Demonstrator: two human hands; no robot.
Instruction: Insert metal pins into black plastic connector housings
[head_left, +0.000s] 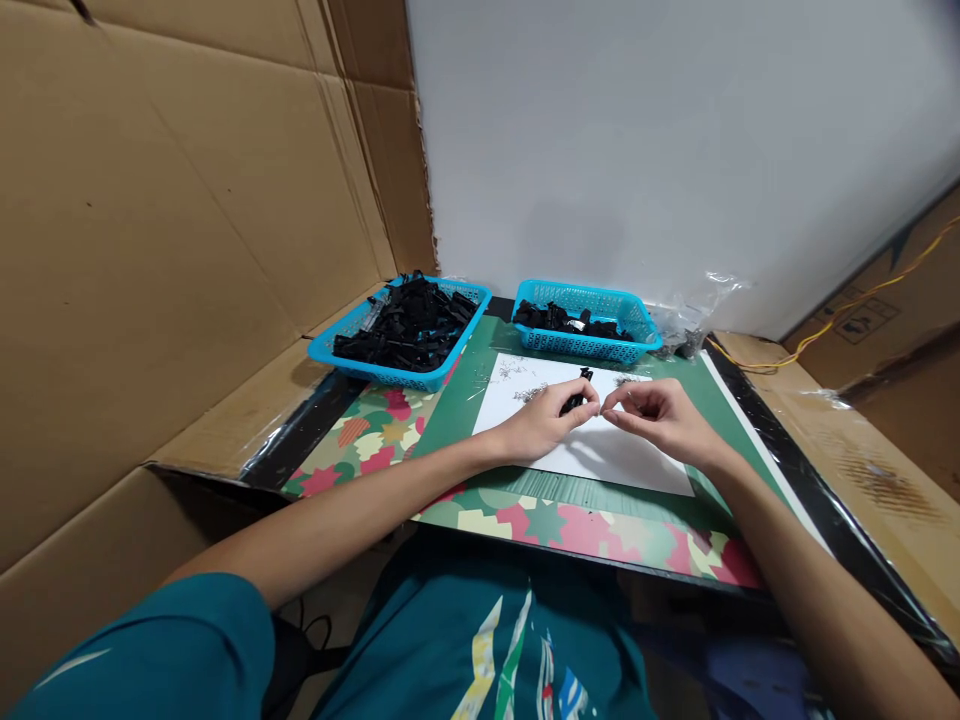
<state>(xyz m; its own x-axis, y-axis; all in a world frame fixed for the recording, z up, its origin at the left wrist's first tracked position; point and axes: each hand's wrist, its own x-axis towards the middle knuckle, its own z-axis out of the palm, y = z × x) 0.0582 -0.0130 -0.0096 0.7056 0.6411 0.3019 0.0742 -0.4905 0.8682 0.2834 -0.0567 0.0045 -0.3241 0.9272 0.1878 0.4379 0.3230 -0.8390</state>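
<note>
Over a white sheet of paper [592, 455], my left hand [541, 420] is closed around a small black plastic piece [573, 402], whose end sticks out above the fingers. Close beside it, the thumb and index finger of my right hand [669, 425] are brought together in a pinch, almost touching the left fingertips. Anything between those right fingers is too small to make out. Tiny dark and silvery bits [529, 393] lie scattered in small heaps on the paper, some partly behind my hands.
A blue basket [420, 381] heaped with black pieces stands at the back left. Another blue basket [577, 346] at the back holds fewer. Beside it sits a clear plastic bag [686, 325]. Cardboard walls [225, 200] flank the green mat [442, 430]; a yellow cable [821, 343] runs along the right.
</note>
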